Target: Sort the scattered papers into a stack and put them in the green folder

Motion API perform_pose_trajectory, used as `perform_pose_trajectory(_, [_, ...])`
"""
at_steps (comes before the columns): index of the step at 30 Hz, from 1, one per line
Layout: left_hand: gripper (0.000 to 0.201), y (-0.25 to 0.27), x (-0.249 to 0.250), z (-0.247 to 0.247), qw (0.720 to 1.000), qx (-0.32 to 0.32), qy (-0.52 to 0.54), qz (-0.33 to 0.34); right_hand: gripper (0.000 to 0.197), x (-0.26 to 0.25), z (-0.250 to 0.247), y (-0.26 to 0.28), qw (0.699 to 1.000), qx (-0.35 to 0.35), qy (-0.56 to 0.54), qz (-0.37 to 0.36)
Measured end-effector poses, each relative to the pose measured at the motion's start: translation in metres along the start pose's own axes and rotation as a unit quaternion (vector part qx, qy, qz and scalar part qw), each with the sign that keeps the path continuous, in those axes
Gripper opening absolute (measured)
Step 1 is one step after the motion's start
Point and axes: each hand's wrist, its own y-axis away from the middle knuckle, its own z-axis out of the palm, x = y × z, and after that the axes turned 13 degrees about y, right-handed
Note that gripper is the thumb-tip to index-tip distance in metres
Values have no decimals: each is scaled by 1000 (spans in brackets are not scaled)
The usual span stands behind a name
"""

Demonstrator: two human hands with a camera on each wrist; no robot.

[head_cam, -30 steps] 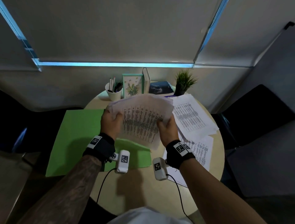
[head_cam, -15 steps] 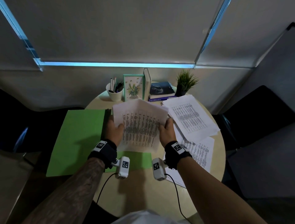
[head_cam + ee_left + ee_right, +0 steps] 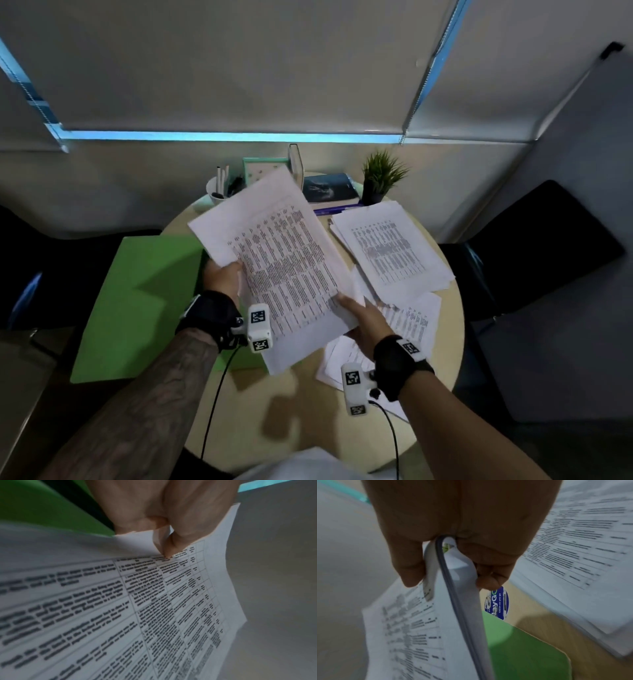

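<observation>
Left hand: raised, fingers curled, grip pinched on sheaf's left edge. Right hand: lower, thumb on top, grip clamped on sheaf's right edge.

Both forearms are bare, the left one tattooed, and each wrist carries a black strap bearing a white tag with a black square code. Beside each strap, on the inner side, sits a white camera block with two black-and-white codes. A thin black cable runs from each block toward the body.
</observation>
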Motion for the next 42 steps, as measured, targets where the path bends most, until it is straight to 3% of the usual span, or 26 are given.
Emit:
perform_pose_trajectory(4, [39,16,-33,6,995,32,30,-86,35,14,-27,5,992,21,-116,37])
perform_pose_trajectory(5, [40,22,-40,9,994,35,19,-104,26,17,-35,7,995,18,-87,42])
perform_pose_trajectory(8, [41,41,-66,24,990,39,18,-132,12,25,-56,8,985,14,174,-1])
perform_pose_trajectory(10, [26,49,-80,34,991,0,9,-132,12,23,-72,2,971,64,231,-14])
perform_pose_trajectory(13, [22,61,-94,42,976,-127,-143,-104,5,10,-108,-15,973,156,168,10])
perform_pose_trajectory(15, [40,68,-105,40,936,-193,-281,-82,11,0,-132,-31,969,195,153,11])
perform_pose_trajectory(17, [45,74,-119,33,904,-216,-361,-76,18,-15,-153,-49,963,226,146,5])
perform_pose_trajectory(21, [35,85,-139,26,885,-216,-405,-80,30,-41,-181,-79,959,246,141,9])
perform_pose_trajectory(24, [32,92,-149,29,870,-225,-433,-64,38,-46,-192,-92,967,222,126,23])
perform_pose_trajectory(27, [38,98,-160,38,848,-240,-469,-53,74,-23,-203,-92,963,212,142,92])
perform_pose_trajectory(29, [47,102,-164,45,823,-262,-502,-42,87,4,-209,-83,931,248,242,115])
perform_pose_trajectory(31, [56,105,-169,54,805,-282,-520,-46,77,31,-209,-67,885,256,370,119])
perform_pose_trajectory(35, [74,106,-181,62,724,-300,-621,-24,67,78,-186,-40,774,167,603,90])
perform_pose_trajectory(36, [76,105,-183,62,721,-292,-628,-17,65,86,-179,-35,747,141,645,76])
perform_pose_trajectory(38, [76,104,-186,64,745,-279,-605,-28,61,95,-171,-26,706,107,698,48])
perform_pose_trajectory(40, [74,103,-187,63,774,-267,-572,-49,57,97,-171,-21,698,103,709,25])
perform_pose_trajectory(42, [72,103,-187,61,783,-257,-563,-62,57,98,-175,-19,689,97,718,10])
